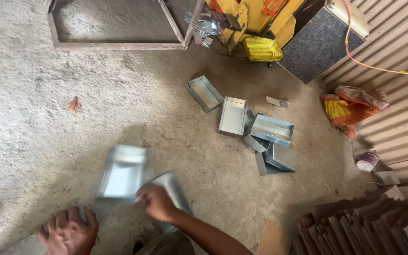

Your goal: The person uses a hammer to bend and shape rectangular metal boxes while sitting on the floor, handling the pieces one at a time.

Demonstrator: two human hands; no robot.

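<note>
My right hand grips the corner of a shiny sheet-metal tray, blurred by motion, just above the concrete floor. A second metal tray lies partly under that hand and wrist. My left hand sits at the bottom left, fingers curled over the edge of a flat metal sheet. Further right, several finished metal trays lie in a loose pile on the floor.
A rusty metal frame lies at the top. A yellow machine and dark panel stand at the back. Orange bag, a small tub, corrugated wall at right. Stacked brown sheets sit bottom right.
</note>
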